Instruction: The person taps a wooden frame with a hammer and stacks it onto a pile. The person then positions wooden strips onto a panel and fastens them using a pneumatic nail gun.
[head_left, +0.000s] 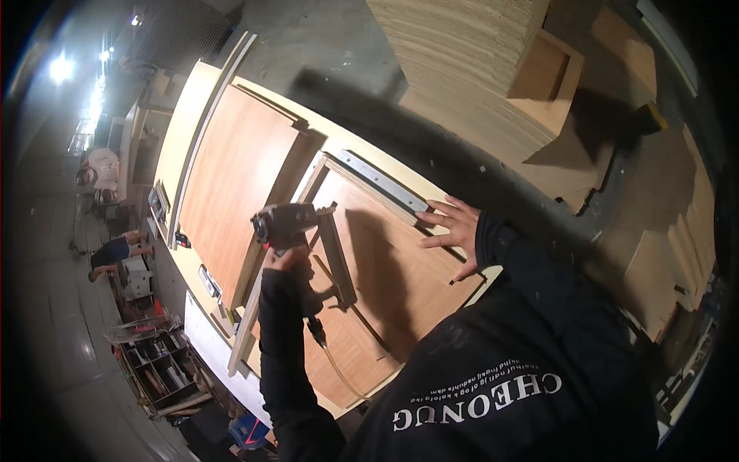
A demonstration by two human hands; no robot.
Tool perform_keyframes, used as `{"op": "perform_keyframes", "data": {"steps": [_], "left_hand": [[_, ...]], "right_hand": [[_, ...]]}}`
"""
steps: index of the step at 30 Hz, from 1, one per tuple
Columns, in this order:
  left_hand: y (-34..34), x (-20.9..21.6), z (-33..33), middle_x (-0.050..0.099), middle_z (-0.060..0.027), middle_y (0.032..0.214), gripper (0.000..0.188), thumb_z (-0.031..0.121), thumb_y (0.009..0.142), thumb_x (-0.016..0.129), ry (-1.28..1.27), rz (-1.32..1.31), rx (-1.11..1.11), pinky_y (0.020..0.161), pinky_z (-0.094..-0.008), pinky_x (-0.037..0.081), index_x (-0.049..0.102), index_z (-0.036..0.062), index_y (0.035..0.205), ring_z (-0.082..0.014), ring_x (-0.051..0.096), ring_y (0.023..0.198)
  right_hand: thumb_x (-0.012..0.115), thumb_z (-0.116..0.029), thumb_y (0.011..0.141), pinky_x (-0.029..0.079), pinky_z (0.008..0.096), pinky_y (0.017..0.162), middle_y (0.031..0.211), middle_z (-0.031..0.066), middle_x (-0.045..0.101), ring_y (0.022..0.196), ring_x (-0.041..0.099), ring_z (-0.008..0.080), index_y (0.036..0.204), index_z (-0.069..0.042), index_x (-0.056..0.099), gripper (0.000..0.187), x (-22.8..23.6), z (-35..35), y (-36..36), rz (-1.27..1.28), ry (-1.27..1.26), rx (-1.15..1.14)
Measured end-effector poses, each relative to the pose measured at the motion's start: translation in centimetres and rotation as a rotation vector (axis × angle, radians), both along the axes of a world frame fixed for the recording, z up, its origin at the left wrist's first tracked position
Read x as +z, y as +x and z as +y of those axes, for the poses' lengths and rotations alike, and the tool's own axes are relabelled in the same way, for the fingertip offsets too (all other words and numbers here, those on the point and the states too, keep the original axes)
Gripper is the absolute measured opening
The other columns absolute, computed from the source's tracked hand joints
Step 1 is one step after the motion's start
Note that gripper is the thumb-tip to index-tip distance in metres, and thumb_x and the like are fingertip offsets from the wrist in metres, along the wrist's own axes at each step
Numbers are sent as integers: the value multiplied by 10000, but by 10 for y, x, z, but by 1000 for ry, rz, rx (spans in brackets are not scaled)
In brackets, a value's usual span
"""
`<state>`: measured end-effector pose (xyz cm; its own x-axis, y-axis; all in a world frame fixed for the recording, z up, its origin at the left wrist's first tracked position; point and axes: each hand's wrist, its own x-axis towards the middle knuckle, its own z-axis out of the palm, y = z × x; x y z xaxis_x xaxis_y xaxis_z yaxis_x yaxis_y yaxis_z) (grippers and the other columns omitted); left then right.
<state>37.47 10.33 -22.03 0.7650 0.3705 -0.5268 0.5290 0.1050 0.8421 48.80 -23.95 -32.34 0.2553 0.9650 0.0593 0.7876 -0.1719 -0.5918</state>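
Observation:
My left hand (286, 260) is wrapped round the grip of a dark pneumatic nail gun (289, 222), held over a wooden panel. A thin air hose (339, 371) trails from its handle toward me. Beneath lies a light brown wooden panel (400, 269) with wood strips along its edges and a wood strip (336, 262) across it beside the gun. Whether the gun's nose touches wood, I cannot tell. My right hand (454, 229) is spread open, fingers lying on the panel's right edge near the end of a grey metal bar (382, 179).
Another framed panel (235, 158) lies farther left on the pale worktable (202, 77). A tall stack of boards (469, 58) rises at the far right. At the lower left stands a compartmented tool box (165, 366). A person (115, 252) is in the left background.

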Motion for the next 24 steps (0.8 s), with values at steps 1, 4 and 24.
{"op": "perform_keyframes", "data": {"steps": [1, 4, 24], "left_hand": [[-15, -7, 3, 511, -64, 556, 154, 151, 730, 595, -104, 0, 54, 407, -310, 439, 538, 26, 800, -181, 510, 439], [-73, -35, -2, 525, -92, 581, 225, 182, 739, 594, -248, 30, 279, 412, -330, 456, 519, 26, 882, -217, 534, 462], [-397, -138, 64, 578, -237, 958, 469, 319, 722, 631, 696, 837, 641, 773, -362, 448, 580, -71, 977, -303, 563, 861]], "right_hand": [[669, -627, 514, 90, 488, 1050, 1421, 101, 157, 1301, 134, 328, 1280, -324, 364, 879, 2, 2, 0, -38, -67, 18], [679, -623, 508, 96, 489, 1049, 1421, 102, 158, 1302, 131, 329, 1287, -329, 350, 895, 4, 4, 0, -24, -76, 27], [702, -597, 495, 134, 544, 1014, 1374, 186, 198, 1265, 161, 410, 1279, -313, 373, 896, 6, 16, -12, -142, -154, 62]]}}
